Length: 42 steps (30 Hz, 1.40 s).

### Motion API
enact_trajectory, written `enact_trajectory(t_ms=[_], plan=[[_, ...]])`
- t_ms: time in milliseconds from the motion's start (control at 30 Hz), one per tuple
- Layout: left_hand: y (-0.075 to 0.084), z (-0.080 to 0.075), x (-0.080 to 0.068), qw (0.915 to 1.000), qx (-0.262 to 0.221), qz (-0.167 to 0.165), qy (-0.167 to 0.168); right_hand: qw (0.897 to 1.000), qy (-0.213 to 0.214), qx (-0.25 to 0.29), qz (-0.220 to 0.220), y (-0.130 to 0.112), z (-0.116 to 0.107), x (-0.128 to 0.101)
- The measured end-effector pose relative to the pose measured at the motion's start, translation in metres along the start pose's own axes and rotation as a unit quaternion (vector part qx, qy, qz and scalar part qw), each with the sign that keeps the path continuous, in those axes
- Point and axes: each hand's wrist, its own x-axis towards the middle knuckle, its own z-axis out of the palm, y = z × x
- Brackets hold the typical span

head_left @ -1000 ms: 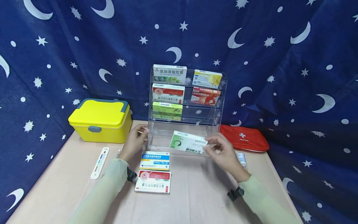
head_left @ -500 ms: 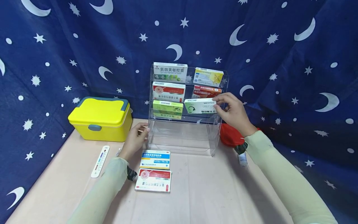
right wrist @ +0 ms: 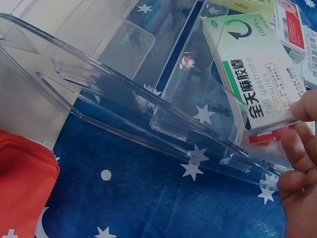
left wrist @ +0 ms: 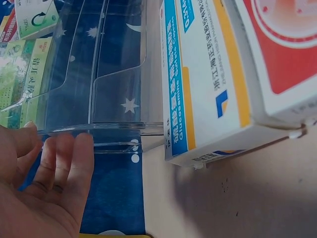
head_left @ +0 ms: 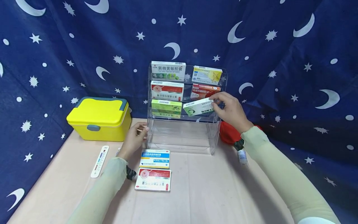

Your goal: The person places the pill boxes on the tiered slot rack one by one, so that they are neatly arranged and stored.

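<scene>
Dark blue star-and-moon-printed fabric (head_left: 123,34) bordered the flat, pale pink counter (head_left: 207,189) on its left, far and right sides.

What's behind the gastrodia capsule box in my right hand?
Parts of the clear rack and red ibuprofen box show; whatever the gastrodia capsule box and your right hand cover can't be seen.

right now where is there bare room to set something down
Pink tabletop lies bare right of the flat red-and-white cardboard box; so is the bottom tier of the clear plastic rack. Crowded: the rack's upper tiers, and left of that box, where the pale green left sleeve reaches.
</scene>
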Motion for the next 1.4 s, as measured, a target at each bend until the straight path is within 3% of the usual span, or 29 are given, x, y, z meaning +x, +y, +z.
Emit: enact_trajectory(t_ms=[367,600,833,1033,1133,1233,1400], plan=[[0.0,0.0,0.001,1.0,0.002,-0.008,0.005,0.996,-0.034,-0.068,0.041,0.002,0.001,-0.005],[0.001,0.0,0.001,0.9999,0.002,-0.013,0.003,0.995,-0.034,-0.08,0.05,0.002,0.0,-0.007],[0.0,0.0,0.002,0.9999,-0.006,-0.013,-0.002,0.995,0.029,-0.085,0.045,0.003,0.004,-0.013],[0.0,0.0,0.002,0.9999,-0.002,-0.016,0.001,0.996,0.083,-0.027,0.007,-0.012,0.022,-0.033],[-0.001,-0.001,0.002,0.9999,0.0,-0.014,0.002,0.999,0.052,0.009,0.014,-0.029,0.04,-0.052],[-0.001,-0.001,0.001,0.9999,-0.001,-0.014,0.001,0.998,-0.018,0.04,0.052,-0.047,0.063,-0.075],[0.001,-0.001,0.001,0.9999,-0.002,-0.016,-0.001,0.979,-0.141,0.092,0.113,-0.077,0.102,-0.113]])
